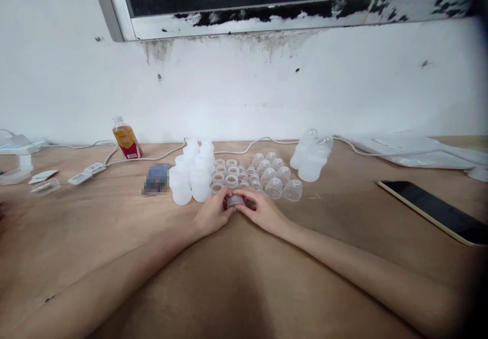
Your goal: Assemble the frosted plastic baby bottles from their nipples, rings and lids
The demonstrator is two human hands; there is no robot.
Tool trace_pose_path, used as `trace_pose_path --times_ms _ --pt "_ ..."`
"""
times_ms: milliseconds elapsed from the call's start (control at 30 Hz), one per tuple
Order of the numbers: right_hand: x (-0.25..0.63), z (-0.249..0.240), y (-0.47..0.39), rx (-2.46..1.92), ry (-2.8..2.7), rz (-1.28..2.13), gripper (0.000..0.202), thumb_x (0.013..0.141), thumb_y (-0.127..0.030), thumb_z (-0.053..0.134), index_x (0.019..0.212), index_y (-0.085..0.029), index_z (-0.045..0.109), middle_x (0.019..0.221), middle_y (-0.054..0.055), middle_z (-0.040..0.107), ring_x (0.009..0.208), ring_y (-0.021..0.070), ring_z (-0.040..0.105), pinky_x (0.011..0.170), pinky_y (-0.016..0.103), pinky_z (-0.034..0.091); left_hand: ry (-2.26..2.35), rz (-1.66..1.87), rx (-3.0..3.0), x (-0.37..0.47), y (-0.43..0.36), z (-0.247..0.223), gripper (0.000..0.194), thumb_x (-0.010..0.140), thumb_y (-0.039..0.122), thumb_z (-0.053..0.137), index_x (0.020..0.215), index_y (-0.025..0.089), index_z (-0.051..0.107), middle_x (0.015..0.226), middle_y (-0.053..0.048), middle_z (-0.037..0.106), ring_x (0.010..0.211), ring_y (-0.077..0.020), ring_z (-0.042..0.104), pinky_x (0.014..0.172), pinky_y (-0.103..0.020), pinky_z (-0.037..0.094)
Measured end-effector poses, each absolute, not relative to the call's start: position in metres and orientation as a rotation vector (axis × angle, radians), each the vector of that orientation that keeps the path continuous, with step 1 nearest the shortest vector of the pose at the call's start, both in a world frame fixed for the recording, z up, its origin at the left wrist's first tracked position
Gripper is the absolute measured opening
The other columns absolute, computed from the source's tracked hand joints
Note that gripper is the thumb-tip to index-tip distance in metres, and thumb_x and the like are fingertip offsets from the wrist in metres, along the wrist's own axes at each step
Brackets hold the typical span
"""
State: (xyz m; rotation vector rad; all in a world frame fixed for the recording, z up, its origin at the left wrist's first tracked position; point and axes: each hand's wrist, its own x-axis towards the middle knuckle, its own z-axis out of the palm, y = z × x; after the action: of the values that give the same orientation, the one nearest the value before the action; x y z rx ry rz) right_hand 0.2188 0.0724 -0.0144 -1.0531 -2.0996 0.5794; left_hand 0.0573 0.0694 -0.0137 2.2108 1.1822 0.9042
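Observation:
Both of my hands meet at the middle of the table around a translucent screw ring (235, 202). My left hand (216, 209) grips its left side, fingers curled, and my right hand (263, 209) pinches it from the right. Whether a nipple sits inside the ring is hard to make out. Just beyond my fingers lie several loose rings (231, 180), small clear nipples (254, 177) and clear dome caps (273, 188). To the left, several white baby bottles (182, 186) stand in rows. At the back right is a group of bottles with clear domes on top (309, 166).
A drink bottle (127, 138) stands at the back left near a white cable (160, 156). A blurred-out blue item (156, 179) lies beside the white bottles. On the right are a phone (434, 209) and a plastic bag (404, 151). A wall closes off the table's back edge.

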Motion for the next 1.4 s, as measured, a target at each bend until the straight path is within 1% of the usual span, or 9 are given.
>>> trace_pose_path --times_ms 133,333,600,767,867,1000,1200,1333,1400 --pt "0.219 -0.011 0.069 -0.995 -2.137 0.578 0.038 0.073 -0.014 0.048 0.109 -0.024 0.055 0.102 0.003 0.06 0.086 0.0154 0.055 0.071 0.029 0.044 1.243 0.894 2.228 0.057 0.069 -0.015 0.01 0.072 0.02 0.05 0.078 0.018 0.042 0.065 0.003 0.049 0.056 -0.0104 0.045 0.05 -0.022 0.033" --pt "0.216 -0.01 0.067 -1.022 -2.121 0.553 0.042 0.071 -0.01 0.046 0.109 -0.025 0.055 0.097 0.002 0.062 0.084 0.0158 0.055 0.069 0.029 0.044 1.268 0.901 2.248 0.058 0.068 -0.015 0.012 0.069 0.015 0.049 0.075 0.019 0.04 0.059 0.005 0.043 0.053 -0.0097 0.042 0.047 -0.021 0.029" --pt "0.221 -0.017 0.074 -1.122 -2.038 0.492 0.038 0.067 -0.005 0.042 0.096 -0.02 0.063 0.076 0.002 0.06 0.065 0.0134 0.051 0.061 0.027 0.042 1.301 0.872 2.391 0.078 0.075 -0.013 0.02 0.064 0.004 0.044 0.077 0.019 0.04 0.067 0.001 0.052 0.06 -0.0137 0.049 0.051 -0.024 0.032" --pt "0.225 -0.013 0.075 -1.095 -2.168 0.391 0.038 0.068 -0.007 0.044 0.098 -0.022 0.061 0.069 0.001 0.054 0.059 0.0116 0.046 0.057 0.025 0.039 1.298 0.901 2.329 0.077 0.075 -0.014 0.014 0.069 0.012 0.048 0.077 0.019 0.04 0.063 0.003 0.048 0.055 -0.012 0.046 0.049 -0.023 0.031" --pt "0.229 -0.011 0.075 -1.021 -2.245 0.395 0.042 0.07 -0.008 0.044 0.108 -0.022 0.055 0.073 0.002 0.053 0.059 0.011 0.046 0.058 0.025 0.039 1.231 0.907 2.273 0.072 0.076 -0.016 0.013 0.069 0.016 0.05 0.075 0.019 0.039 0.059 0.005 0.044 0.051 -0.0101 0.043 0.047 -0.022 0.031" --pt "0.231 -0.012 0.073 -0.992 -2.273 0.36 0.043 0.074 -0.01 0.041 0.115 -0.022 0.049 0.076 0.003 0.051 0.063 0.0119 0.047 0.062 0.027 0.041 1.153 0.928 2.246 0.069 0.079 -0.017 0.015 0.066 0.012 0.049 0.074 0.018 0.038 0.06 0.005 0.043 0.052 -0.0087 0.042 0.048 -0.02 0.031" --pt "0.229 -0.014 0.07 -0.996 -2.231 0.32 0.045 0.072 -0.007 0.039 0.115 -0.02 0.048 0.084 0.004 0.055 0.07 0.0134 0.05 0.067 0.029 0.042 1.171 0.928 2.242 0.072 0.078 -0.012 0.017 0.063 0.009 0.048 0.071 0.019 0.036 0.055 0.007 0.038 0.049 -0.0082 0.039 0.046 -0.02 0.029" --pt "0.229 -0.014 0.069 -0.997 -2.183 0.298 0.045 0.072 -0.006 0.038 0.114 -0.019 0.048 0.095 0.006 0.057 0.08 0.015 0.052 0.072 0.03 0.043 1.173 0.937 2.299 0.075 0.075 -0.009 0.018 0.063 0.006 0.046 0.073 0.019 0.037 0.056 0.006 0.04 0.049 -0.0084 0.039 0.046 -0.021 0.029" --pt "0.229 -0.014 0.07 -1.005 -2.153 0.294 0.043 0.074 -0.008 0.038 0.114 -0.02 0.047 0.099 0.006 0.057 0.081 0.0152 0.053 0.074 0.03 0.043 1.202 0.976 2.278 0.074 0.074 -0.009 0.016 0.066 0.01 0.048 0.075 0.019 0.038 0.057 0.006 0.042 0.05 -0.009 0.041 0.048 -0.021 0.03"
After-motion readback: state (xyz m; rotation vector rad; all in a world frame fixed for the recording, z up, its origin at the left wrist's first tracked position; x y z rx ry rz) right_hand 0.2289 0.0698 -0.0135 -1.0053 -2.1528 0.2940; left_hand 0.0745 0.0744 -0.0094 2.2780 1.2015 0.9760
